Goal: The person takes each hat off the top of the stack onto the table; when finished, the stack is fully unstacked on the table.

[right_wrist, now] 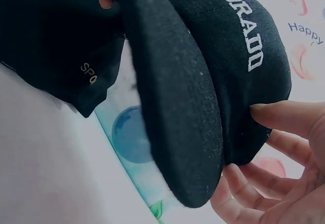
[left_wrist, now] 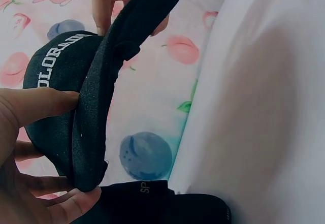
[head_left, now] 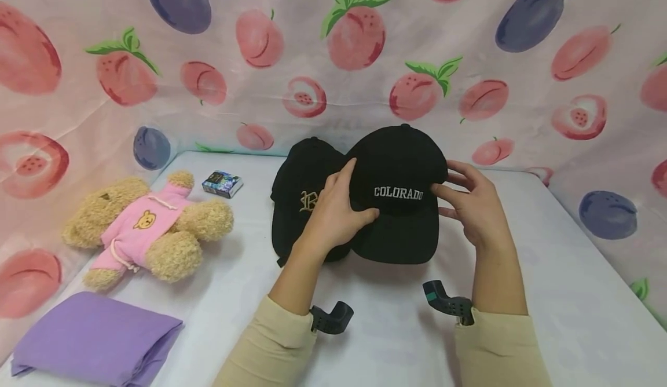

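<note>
A black baseball cap (head_left: 398,161) with white COLORADO lettering is held up off the bed-like white surface, its brim pointing down toward me. My left hand (head_left: 336,213) grips its left side, and the left wrist view shows the thumb (left_wrist: 56,102) on the front and fingers behind. On the opposite side, my right hand (head_left: 476,207) pinches the cap's edge between thumb (right_wrist: 279,117) and fingers. A second black cap (head_left: 297,172) with a gold letter stands just behind and to the left, partly covered by my left hand and the first cap.
To the left lies a teddy bear (head_left: 140,225) in a pink top. A small dark patterned box (head_left: 222,184) sits behind it, and folded purple cloth (head_left: 94,338) lies at the near left. Fruit-print fabric (head_left: 292,4) hangs along the back and sides.
</note>
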`<state>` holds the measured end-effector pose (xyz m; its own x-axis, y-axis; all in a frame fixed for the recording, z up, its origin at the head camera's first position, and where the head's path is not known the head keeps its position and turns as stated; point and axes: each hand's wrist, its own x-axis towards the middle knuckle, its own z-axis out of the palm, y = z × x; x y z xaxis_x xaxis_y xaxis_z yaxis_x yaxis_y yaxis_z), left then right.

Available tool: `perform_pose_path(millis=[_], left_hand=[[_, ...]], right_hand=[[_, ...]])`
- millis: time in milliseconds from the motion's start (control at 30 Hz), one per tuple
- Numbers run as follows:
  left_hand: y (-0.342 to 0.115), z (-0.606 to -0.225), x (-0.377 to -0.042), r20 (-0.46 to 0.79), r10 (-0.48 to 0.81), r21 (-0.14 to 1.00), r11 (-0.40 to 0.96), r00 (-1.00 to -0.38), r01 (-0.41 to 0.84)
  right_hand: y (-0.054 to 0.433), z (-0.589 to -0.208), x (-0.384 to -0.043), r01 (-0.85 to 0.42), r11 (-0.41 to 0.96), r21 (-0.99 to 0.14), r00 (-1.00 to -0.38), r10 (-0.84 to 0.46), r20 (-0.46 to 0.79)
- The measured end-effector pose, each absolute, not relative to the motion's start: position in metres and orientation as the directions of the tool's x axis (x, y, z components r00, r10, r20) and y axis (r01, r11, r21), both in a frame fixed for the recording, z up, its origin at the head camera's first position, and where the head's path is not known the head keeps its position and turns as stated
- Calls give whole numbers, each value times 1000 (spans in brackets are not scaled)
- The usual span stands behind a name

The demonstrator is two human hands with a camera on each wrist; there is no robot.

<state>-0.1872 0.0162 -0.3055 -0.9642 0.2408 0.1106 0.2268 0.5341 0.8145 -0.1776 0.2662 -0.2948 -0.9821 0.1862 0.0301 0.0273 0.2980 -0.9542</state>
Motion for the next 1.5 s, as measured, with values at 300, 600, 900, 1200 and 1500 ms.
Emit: perform_pose_path(millis=[300, 600, 900, 1200, 1500], left_hand=[[22, -304, -193, 98, 261, 800, 554, -960, 232], [31, -305, -197, 63, 282, 802, 557, -957, 216], [39, -311, -202, 49, 295, 803, 557, -954, 214], [54, -317, -207, 51, 323, 801, 552, -945, 232], [70, -321, -212, 49, 327, 796, 558, -944, 235]], right_hand=[[269, -298, -179, 58, 311, -949, -977, 211, 9], [278, -300, -179, 75, 332, -940, -974, 226, 2], [287, -305, -180, 72, 340, -937, -975, 222, 5], [299, -313, -179, 81, 341, -937, -966, 259, 10], [313, -315, -181, 96, 356, -929, -961, 277, 7]])
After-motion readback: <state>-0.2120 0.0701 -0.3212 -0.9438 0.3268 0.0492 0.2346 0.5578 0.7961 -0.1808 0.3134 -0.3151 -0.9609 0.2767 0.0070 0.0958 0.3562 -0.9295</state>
